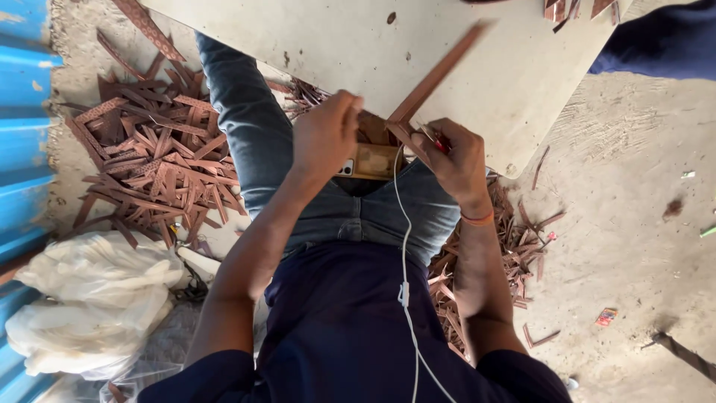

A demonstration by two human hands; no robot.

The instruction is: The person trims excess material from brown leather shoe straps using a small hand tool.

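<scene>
I sit on the ground with a pale board [477, 82] over my legs. My left hand [324, 134] is closed at the board's near edge, its fingers pinching the end of a brown strip piece that is mostly hidden. My right hand [455, 160] grips a long brown leather-like strip [440, 71] that slants up to the right across the board, and a small red-handled tool [440, 144] shows between its fingers. A small wooden block [375, 161] lies in my lap between the hands, with a phone [346, 167] beside it.
A heap of brown strip offcuts [156, 157] lies to my left, more offcuts [514, 246] to my right. White plastic bags [89, 298] sit by a blue corrugated wall [22, 134]. A white cable [405, 276] hangs down my shirt. Another person's dark sleeve [664, 45] is at top right.
</scene>
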